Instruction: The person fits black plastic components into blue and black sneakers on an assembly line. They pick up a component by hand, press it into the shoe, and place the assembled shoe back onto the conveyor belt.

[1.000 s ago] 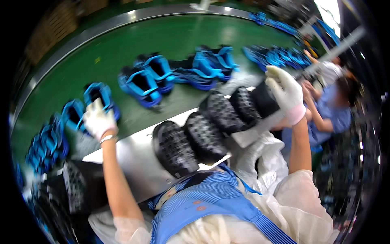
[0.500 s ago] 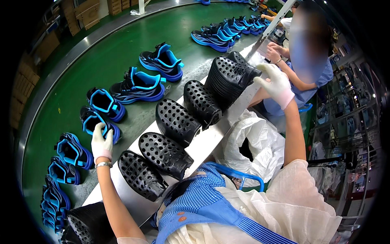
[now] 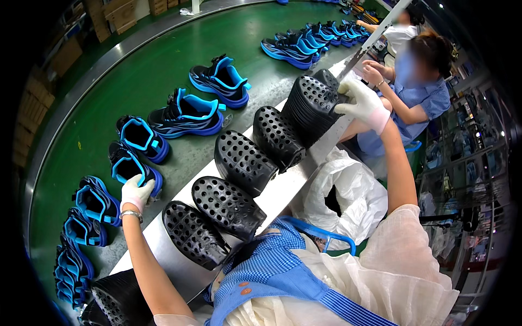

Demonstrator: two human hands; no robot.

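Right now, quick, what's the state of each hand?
Left hand: touching a blue-black shoe, grip unclear.
Right hand: half-curled at a black perforated stack, grip unclear.

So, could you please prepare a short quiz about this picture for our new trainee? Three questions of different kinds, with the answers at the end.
1. What is nearest to the person's right hand?
A) cardboard cartons
B) a stack of perforated black shoe forms
C) a blue tubular frame

2. True or false: the left hand is at the heel end of a black-and-blue sneaker.

3. Fill in the colour: below the right hand in the picture there is a large, crumpled ____ bag.

Key: 1. B; 2. True; 3. White.
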